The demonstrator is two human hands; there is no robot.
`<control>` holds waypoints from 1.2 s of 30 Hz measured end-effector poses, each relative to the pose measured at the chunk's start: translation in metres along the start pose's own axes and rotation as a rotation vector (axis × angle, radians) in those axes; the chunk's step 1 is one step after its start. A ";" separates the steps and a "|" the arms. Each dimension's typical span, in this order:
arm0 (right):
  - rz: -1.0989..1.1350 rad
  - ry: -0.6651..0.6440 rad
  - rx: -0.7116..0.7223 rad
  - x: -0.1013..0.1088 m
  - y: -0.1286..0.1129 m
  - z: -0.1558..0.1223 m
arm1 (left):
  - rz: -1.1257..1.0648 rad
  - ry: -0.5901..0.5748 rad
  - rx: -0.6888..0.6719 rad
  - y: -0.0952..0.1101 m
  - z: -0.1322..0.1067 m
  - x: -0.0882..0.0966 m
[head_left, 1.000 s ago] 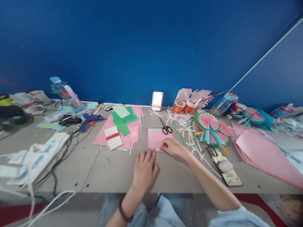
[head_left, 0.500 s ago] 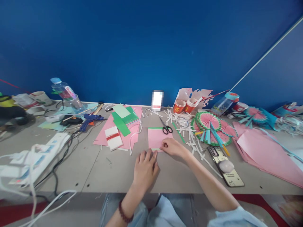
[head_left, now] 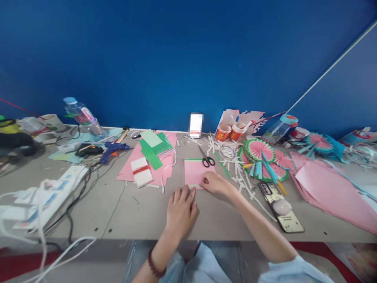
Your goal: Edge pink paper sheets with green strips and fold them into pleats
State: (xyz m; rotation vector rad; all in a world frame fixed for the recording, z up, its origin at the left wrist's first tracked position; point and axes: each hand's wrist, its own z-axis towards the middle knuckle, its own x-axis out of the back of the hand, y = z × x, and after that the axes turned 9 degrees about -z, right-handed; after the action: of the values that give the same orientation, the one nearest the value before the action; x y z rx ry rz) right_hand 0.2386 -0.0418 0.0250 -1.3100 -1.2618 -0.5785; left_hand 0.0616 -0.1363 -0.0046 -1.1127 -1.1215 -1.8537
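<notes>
A pink sheet of paper (head_left: 194, 171) with green strips along its far and near edges lies flat on the table in front of me. My left hand (head_left: 181, 208) rests palm down, fingers stretched out, its fingertips at the sheet's near edge. On the near right part of the paper sits my right hand (head_left: 215, 183), its fingers curled together; what they pinch, if anything, is hidden. Black-handled scissors (head_left: 208, 161) lie at the sheet's far right corner, points away from me. A narrow green strip (head_left: 222, 165) is to the right.
Left are pink sheets (head_left: 129, 165) with green paper (head_left: 151, 156) and a white stack in a red band (head_left: 141, 173). Farther left lie a blue glue gun (head_left: 113, 149) and power strip (head_left: 59, 196). Right are watermelon-patterned paper fans (head_left: 259, 151), paper cups (head_left: 223, 133) and a phone (head_left: 290, 222).
</notes>
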 end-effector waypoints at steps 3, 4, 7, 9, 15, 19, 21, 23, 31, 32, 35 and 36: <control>-0.004 -0.007 -0.007 0.000 0.001 0.001 | 0.005 0.005 -0.004 0.000 0.000 0.000; -0.008 -0.009 -0.011 0.000 0.001 0.001 | 0.009 0.008 -0.007 0.000 0.000 0.000; -0.030 -0.004 -0.027 0.000 0.001 0.002 | 0.024 0.018 -0.020 -0.001 0.000 -0.001; -0.040 -0.004 -0.043 0.001 0.001 0.001 | 0.035 0.025 -0.021 -0.001 -0.001 -0.002; -0.054 0.024 -0.093 0.007 0.009 -0.005 | 0.042 -0.001 -0.001 0.001 0.003 -0.004; 0.042 -0.011 -0.071 0.009 0.022 -0.010 | 0.050 -0.010 0.012 0.004 0.006 -0.004; 0.077 -0.009 -0.066 0.009 0.026 -0.013 | 0.051 -0.005 0.017 0.005 0.006 -0.005; 0.090 -0.001 -0.071 0.009 0.027 -0.015 | 0.052 0.000 0.021 0.005 0.006 -0.005; 0.046 -0.051 -0.128 0.013 0.023 -0.010 | 0.051 0.018 0.016 0.004 0.004 -0.006; 0.039 -0.068 -0.132 0.014 0.023 -0.009 | 0.050 0.019 0.017 0.004 0.004 -0.006; -0.008 -0.115 -0.109 0.018 0.023 -0.004 | 0.049 0.022 0.017 0.004 0.004 -0.006; -0.030 -0.130 -0.097 0.019 0.022 -0.002 | 0.049 0.022 0.016 0.004 0.004 -0.006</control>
State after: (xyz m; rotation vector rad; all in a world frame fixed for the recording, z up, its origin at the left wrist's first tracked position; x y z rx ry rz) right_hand 0.2650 -0.0317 0.0342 -1.4302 -1.3762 -0.5896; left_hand 0.0688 -0.1338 -0.0074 -1.0982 -1.0852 -1.8124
